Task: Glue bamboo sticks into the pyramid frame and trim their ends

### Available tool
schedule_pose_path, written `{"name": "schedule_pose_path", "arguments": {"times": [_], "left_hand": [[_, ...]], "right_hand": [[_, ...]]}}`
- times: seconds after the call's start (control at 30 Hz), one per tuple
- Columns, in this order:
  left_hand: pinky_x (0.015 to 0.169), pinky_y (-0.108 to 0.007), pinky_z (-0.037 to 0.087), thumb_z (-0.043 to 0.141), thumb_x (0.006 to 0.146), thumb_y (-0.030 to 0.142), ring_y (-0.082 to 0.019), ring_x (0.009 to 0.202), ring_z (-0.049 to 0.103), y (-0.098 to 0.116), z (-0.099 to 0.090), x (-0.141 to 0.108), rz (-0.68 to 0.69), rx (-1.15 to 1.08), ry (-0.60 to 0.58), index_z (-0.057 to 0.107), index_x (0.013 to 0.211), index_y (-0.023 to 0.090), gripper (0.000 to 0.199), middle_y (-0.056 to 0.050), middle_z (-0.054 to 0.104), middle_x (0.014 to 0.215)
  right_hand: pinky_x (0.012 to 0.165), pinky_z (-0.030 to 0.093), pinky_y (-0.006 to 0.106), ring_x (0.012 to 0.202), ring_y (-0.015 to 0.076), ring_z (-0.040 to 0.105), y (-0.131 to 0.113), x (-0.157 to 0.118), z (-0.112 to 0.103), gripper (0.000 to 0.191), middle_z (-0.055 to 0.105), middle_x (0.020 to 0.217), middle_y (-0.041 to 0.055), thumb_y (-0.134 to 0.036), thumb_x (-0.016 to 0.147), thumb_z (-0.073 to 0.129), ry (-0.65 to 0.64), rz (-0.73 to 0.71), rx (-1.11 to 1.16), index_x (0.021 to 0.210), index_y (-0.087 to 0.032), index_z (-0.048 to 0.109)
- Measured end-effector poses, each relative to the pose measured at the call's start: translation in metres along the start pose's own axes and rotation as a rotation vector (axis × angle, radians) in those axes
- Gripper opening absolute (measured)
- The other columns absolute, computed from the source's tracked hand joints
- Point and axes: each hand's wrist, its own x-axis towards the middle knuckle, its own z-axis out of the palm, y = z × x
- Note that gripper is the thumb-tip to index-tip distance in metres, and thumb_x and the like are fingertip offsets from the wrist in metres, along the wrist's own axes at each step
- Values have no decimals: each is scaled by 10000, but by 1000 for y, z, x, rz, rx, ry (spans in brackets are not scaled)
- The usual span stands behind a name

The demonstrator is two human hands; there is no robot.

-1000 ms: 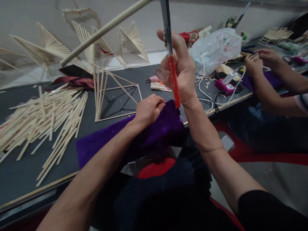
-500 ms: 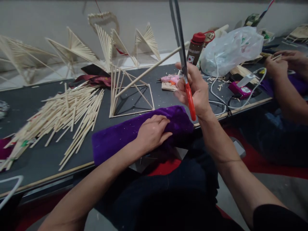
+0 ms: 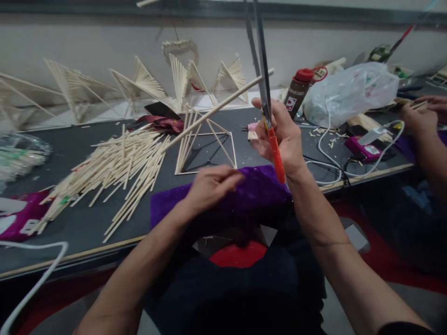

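As the right hand [image 3: 288,142] grips red-handled metal scissors [image 3: 276,160], a pale wooden stick [image 3: 216,111] crosses their blades | left hand [image 3: 207,188]: fingers together over purple cloth [image 3: 260,188] | wooden frame [image 3: 220,143] beyond cloth: square base joined, rest seemingly unfinished

This looks like a craft workshop. A long dark bench [image 3: 80,228] carries a heap of loose wooden sticks [image 3: 111,170]; behind the heap, fanned stick models [image 3: 141,81] line the wall [image 3: 111,42]. Right of it are a stick frame [image 3: 186,144] and raised red-handled scissors [image 3: 274,142]; farther right, a co-worker's hand [image 3: 421,120] holds a small pale piece [image 3: 420,106].
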Motion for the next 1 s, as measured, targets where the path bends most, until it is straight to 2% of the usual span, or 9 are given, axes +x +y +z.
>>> {"name": "schedule_pose_path", "arguments": {"times": [0.07, 0.13, 0.2, 0.3, 0.37, 0.47, 0.63, 0.8, 1.0], "left_hand": [[525, -258, 452, 531, 895, 410, -121, 603, 611, -1, -35, 5, -139, -204, 316, 685, 824, 214, 259, 4, 700, 733], [490, -245, 426, 584, 861, 431, -112, 596, 614, -8, -68, 6, -175, -359, 469, 671, 829, 225, 226, 17, 706, 764], [525, -250, 453, 594, 852, 450, -109, 615, 617, -17, -92, 2, -213, -470, 451, 673, 854, 232, 231, 21, 710, 764], [604, -291, 505, 631, 816, 460, -134, 692, 642, -29, -107, -5, -214, -543, 369, 673, 910, 228, 253, 3, 726, 827], [613, -313, 522, 671, 767, 468, -173, 736, 663, -31, -106, -7, -181, -522, 327, 679, 928, 211, 304, -28, 732, 854], [585, -299, 522, 762, 670, 383, -195, 725, 676, -24, -101, -1, -130, -445, 297, 689, 865, 178, 293, -52, 724, 792], [486, -237, 469, 758, 669, 329, -124, 546, 606, -18, -94, 13, -102, -394, 433, 641, 746, 162, 218, -15, 653, 644], [439, -207, 398, 714, 716, 314, -75, 468, 489, -35, -78, 14, -45, -316, 537, 653, 750, 167, 163, 25, 595, 602], [577, -227, 461, 669, 748, 304, -116, 620, 573, -46, -66, 12, 8, -108, 615, 685, 806, 184, 133, 11, 655, 686]], "right_hand": [[651, 511, 324, 701, 145, 540, -5, 4, 5, 618, 533, 871, -5, -348, 777, 593, -48, -8, -20, 1352, -298, 373], [613, 493, 315, 646, 136, 503, -7, 6, 12, 612, 518, 813, -16, -333, 762, 599, -114, -4, -26, 1339, -305, 397], [579, 463, 300, 604, 127, 463, -7, 7, 19, 596, 499, 763, -27, -313, 756, 597, -177, -3, -33, 1324, -309, 417], [557, 418, 274, 571, 113, 420, -5, 10, 33, 569, 473, 716, -40, -275, 750, 594, -250, -16, -35, 1300, -291, 445], [556, 403, 265, 567, 112, 419, -3, 12, 43, 554, 476, 706, -42, -259, 746, 596, -293, -27, -70, 1284, -273, 465], [578, 412, 271, 583, 125, 449, -2, 15, 59, 538, 498, 709, -34, -247, 741, 603, -329, -52, -162, 1267, -253, 492], [682, 461, 310, 699, 166, 539, 4, 16, 80, 584, 557, 799, 0, -246, 746, 598, -296, -77, -229, 1312, -245, 453], [708, 474, 329, 741, 188, 569, 12, 13, 80, 614, 580, 822, 13, -339, 755, 625, -297, -70, -275, 1331, -243, 435], [724, 473, 351, 780, 202, 580, 11, 10, 73, 685, 634, 968, 48, -420, 740, 655, -346, -77, -313, 1357, -249, 410]]}}
